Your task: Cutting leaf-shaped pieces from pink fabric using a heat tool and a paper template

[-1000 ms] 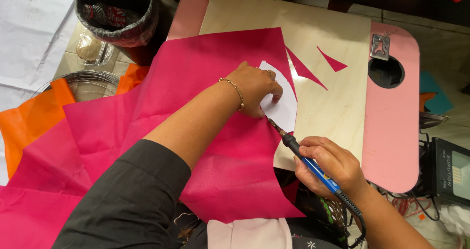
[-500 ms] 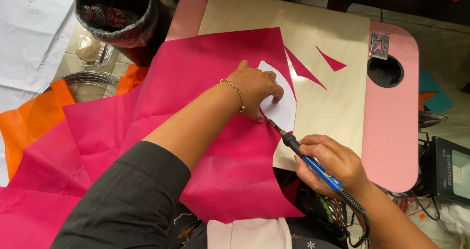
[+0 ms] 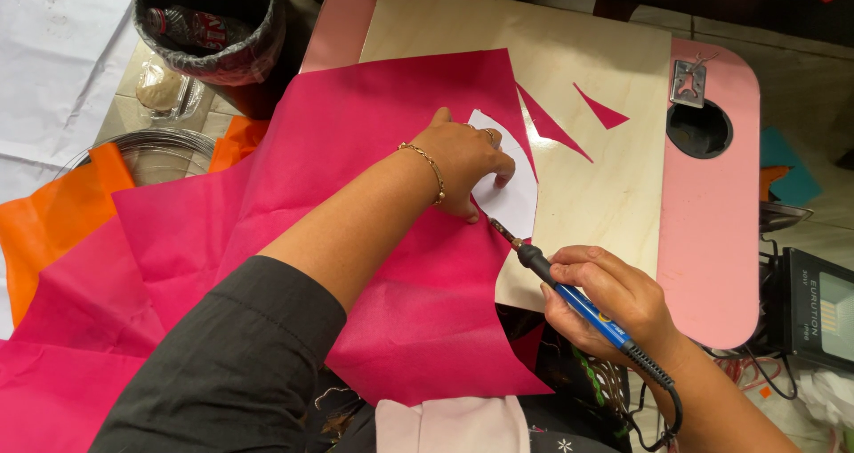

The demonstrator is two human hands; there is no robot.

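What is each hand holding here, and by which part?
The right hand grips a blue-handled soldering iron by its handle, tip at the white template's edge. The left hand holds nothing; it presses the template flat on the pink fabric.

My iron slants up-left from my grip, tip at the white template edge on pink fabric.
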